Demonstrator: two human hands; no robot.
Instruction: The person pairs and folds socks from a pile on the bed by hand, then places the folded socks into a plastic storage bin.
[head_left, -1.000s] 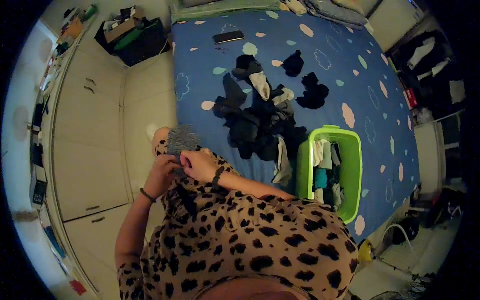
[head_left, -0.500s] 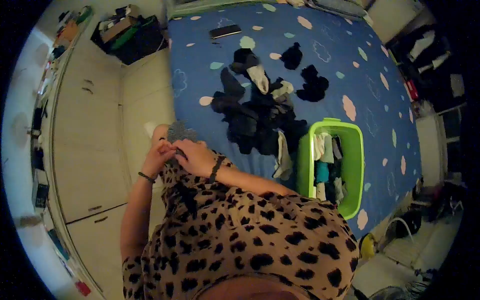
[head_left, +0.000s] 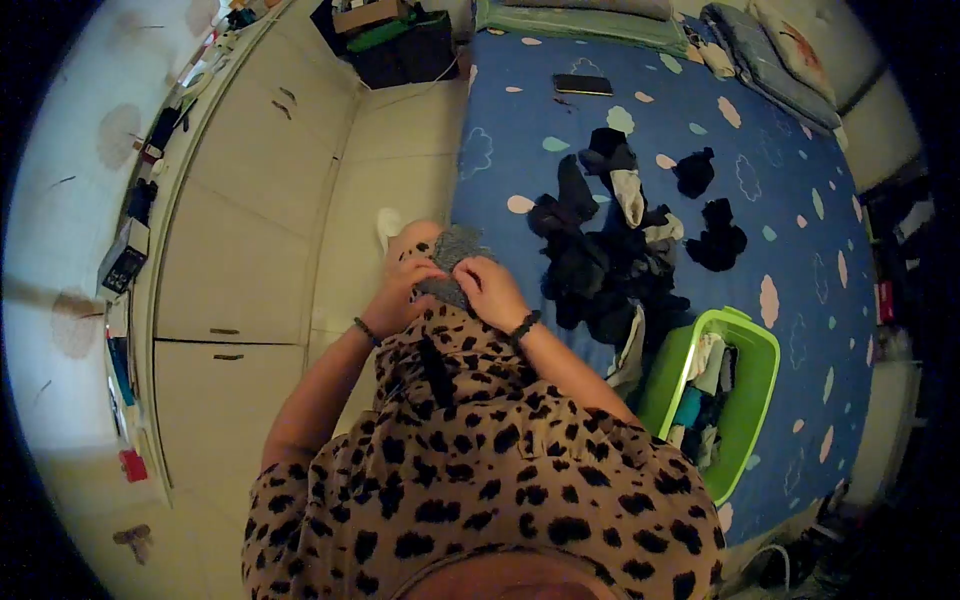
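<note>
Grey sock (head_left: 461, 243) on your thigh (head_left: 450, 335)
Left hand (head_left: 398, 290) and right hand (head_left: 492, 292), both half-curled, pinch it; smooth it flat.

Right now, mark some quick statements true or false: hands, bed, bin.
1. The left hand and right hand are both on the grey cloth. True.
2. The phone is on the floor. False: the phone is on the blue bedsheet.
3. A teal cloth is inside the green bin. True.
4. The green bin is left of the dark pile in the picture. False: it is right of it.
</note>
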